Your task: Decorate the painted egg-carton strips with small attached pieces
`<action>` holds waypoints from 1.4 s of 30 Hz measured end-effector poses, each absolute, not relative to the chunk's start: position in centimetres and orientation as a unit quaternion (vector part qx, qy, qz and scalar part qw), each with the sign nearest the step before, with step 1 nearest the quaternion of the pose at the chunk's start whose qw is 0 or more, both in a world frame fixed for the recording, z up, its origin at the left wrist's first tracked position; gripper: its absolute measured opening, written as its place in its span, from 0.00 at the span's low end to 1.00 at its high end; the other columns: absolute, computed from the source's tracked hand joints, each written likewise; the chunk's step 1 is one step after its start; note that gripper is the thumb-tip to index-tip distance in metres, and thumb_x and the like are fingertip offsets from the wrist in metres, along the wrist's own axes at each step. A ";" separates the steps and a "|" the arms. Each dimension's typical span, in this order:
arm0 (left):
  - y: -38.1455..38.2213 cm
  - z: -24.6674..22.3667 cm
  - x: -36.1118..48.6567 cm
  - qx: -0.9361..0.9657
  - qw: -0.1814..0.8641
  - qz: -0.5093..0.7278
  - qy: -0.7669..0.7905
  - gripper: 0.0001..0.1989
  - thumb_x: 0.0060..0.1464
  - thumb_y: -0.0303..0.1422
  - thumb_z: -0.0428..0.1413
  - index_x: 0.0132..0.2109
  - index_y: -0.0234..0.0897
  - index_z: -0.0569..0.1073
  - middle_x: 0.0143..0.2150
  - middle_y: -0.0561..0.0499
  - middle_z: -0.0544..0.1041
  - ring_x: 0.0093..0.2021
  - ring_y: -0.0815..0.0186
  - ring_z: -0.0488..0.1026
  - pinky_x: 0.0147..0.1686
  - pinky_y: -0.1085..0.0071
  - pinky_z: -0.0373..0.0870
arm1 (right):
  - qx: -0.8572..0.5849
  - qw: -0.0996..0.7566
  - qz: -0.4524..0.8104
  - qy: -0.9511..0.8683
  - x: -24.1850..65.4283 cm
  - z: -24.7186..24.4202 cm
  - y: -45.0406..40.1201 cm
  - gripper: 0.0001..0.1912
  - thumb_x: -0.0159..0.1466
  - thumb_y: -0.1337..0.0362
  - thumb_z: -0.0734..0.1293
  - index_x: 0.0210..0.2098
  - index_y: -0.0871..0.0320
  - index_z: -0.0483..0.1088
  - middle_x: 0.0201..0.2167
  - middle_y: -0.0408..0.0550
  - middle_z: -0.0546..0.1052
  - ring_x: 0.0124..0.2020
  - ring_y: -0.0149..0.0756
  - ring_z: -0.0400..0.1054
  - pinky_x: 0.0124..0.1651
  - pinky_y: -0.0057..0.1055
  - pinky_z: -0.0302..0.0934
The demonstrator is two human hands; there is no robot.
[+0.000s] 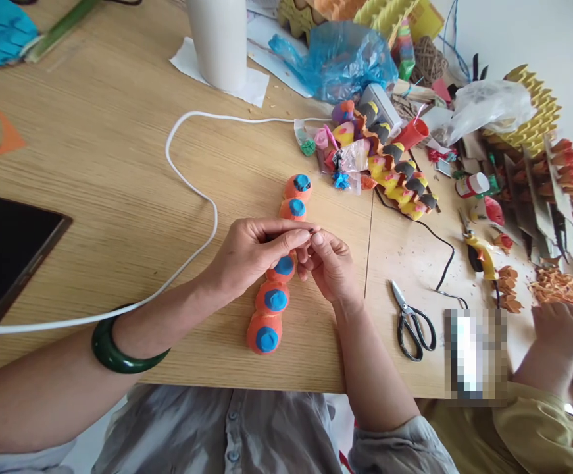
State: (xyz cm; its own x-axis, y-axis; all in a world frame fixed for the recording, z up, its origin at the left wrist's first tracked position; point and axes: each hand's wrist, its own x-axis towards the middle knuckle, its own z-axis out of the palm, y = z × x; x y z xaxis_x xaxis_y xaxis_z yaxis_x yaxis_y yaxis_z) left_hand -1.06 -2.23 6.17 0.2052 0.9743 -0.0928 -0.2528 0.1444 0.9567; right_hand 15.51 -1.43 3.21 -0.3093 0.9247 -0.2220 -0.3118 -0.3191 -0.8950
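Observation:
My left hand (249,253) and my right hand (334,266) meet over the table, thumbs and fingertips pinched together. Between the fingertips shows a tiny dark piece (311,230), too small to name; both hands are closed on it. Under them lies an orange row of egg-carton cups (275,316), each visible cup topped with a flat blue disc (275,300). Dark marks sit on the blue disc of the farthest cup (302,184). My hands cover the middle of the row.
Black-handled scissors (409,322) lie to the right, near a co-worker's fist (560,332). A white cable (216,217) loops across the left side, past a dark tablet (14,243). Painted egg cartons (399,171), a blue plastic bag (348,59) and a white cylinder (220,46) stand farther back.

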 end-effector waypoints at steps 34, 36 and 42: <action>-2.2 6.4 -1.4 0.492 0.574 0.474 0.451 0.14 0.55 0.45 0.68 0.38 0.37 0.84 0.30 0.51 0.83 0.29 0.66 0.78 0.31 0.73 0.76 | -0.382 0.413 0.736 -0.376 15.7 3.3 -1.3 0.22 0.57 0.44 0.79 0.27 0.56 0.75 0.21 0.36 0.71 0.18 0.23 0.63 0.18 0.21 0.62; -2.1 6.3 -1.5 0.517 0.530 0.482 0.469 0.14 0.55 0.45 0.68 0.37 0.38 0.84 0.29 0.52 0.82 0.29 0.67 0.76 0.31 0.74 0.74 | -0.385 0.418 0.724 -0.391 15.8 3.3 -1.3 0.21 0.58 0.45 0.79 0.27 0.56 0.76 0.21 0.36 0.73 0.18 0.23 0.64 0.19 0.22 0.63; -2.2 6.2 -1.7 0.571 0.447 0.470 0.503 0.10 0.58 0.42 0.65 0.37 0.40 0.83 0.24 0.56 0.77 0.25 0.70 0.69 0.28 0.74 0.66 | -0.431 0.454 0.644 -0.439 15.5 3.5 -1.5 0.17 0.61 0.50 0.78 0.28 0.55 0.77 0.22 0.38 0.76 0.19 0.24 0.66 0.24 0.24 0.67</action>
